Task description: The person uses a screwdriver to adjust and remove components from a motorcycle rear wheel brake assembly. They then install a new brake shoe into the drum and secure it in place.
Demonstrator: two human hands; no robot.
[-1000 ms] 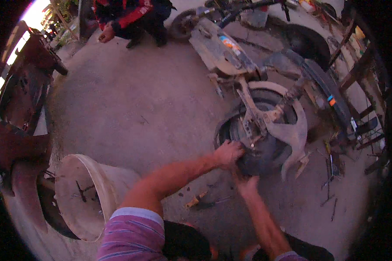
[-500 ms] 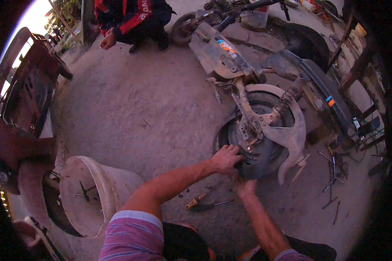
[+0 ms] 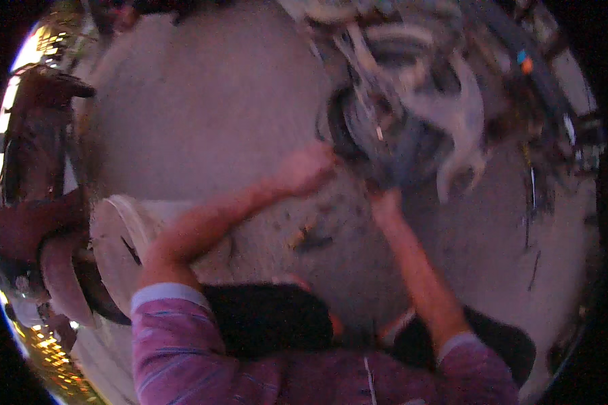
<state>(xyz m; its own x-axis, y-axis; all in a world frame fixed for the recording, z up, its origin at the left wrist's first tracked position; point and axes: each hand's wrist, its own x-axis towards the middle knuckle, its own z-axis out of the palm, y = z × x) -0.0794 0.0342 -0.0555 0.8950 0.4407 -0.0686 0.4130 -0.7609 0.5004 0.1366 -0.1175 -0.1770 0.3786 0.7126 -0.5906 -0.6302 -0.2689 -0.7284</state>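
Note:
A dusty motorcycle lies on its side, and its wheel (image 3: pixel 422 158) with a dark tyre (image 3: pixel 342 126) faces me beneath the pale swingarm (image 3: pixel 446 111). My left hand (image 3: pixel 309 167) is beside the tyre's near left edge, smeared by motion, so its fingers cannot be made out. At the wheel's near edge is my right hand (image 3: pixel 386 208); blur and the wheel's rim hide its fingertips. On the ground between my forearms lie a yellow-orange-handled tool (image 3: pixel 302 236) and a dark-handled screwdriver (image 3: pixel 323 242).
To the left a large whitish bucket (image 3: pixel 118 233) lies tipped beside a dark red vehicle body (image 3: pixel 30 223). Blurred metal tools (image 3: pixel 532 189) lie on the ground at the right. A person's hand (image 3: pixel 124 19) shows at the upper left.
The view has tilted downward and blurred, so the scene sits higher in the picture. My left hand has drawn away leftward from the wheel; my right hand stays at its near edge.

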